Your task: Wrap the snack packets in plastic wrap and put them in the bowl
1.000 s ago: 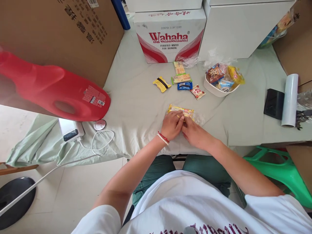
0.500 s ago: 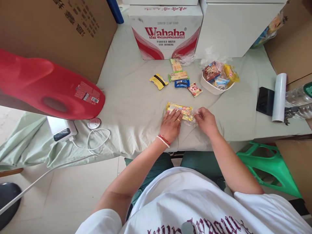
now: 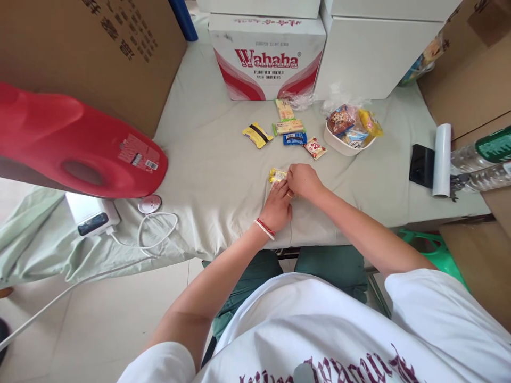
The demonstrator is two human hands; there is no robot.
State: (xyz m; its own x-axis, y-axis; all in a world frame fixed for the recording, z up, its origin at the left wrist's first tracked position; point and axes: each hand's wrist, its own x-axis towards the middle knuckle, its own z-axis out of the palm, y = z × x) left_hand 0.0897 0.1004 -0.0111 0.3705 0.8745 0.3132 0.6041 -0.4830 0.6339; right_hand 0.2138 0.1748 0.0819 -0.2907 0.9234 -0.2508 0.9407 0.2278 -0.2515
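A yellow snack packet (image 3: 275,175) lies on the cloth in front of me, with only its left end showing. My left hand (image 3: 278,206) holds it down, fingers pressed over its top. Against those fingers sits my right hand (image 3: 305,180), closed over the packet's right part. In the earlier frame it pinched clear plastic around the packet; that plastic is now hidden under my hands. Farther back are a yellow packet with a black band (image 3: 257,135), green-edged wafer packets (image 3: 289,127), a blue packet (image 3: 294,139) and a red-and-cream packet (image 3: 315,148).
A white tub (image 3: 345,147) of wrapped snacks stands to the right, near a Wahaha carton (image 3: 271,69). On the left are a big red jug (image 3: 107,143) and a white power bank (image 3: 91,214) with a cable. A white roll (image 3: 441,159) and bottles lie far right.
My right hand has moved left, from the packet's right end onto the packet beside my left hand. More of the packet is now covered. The view has shifted slightly.
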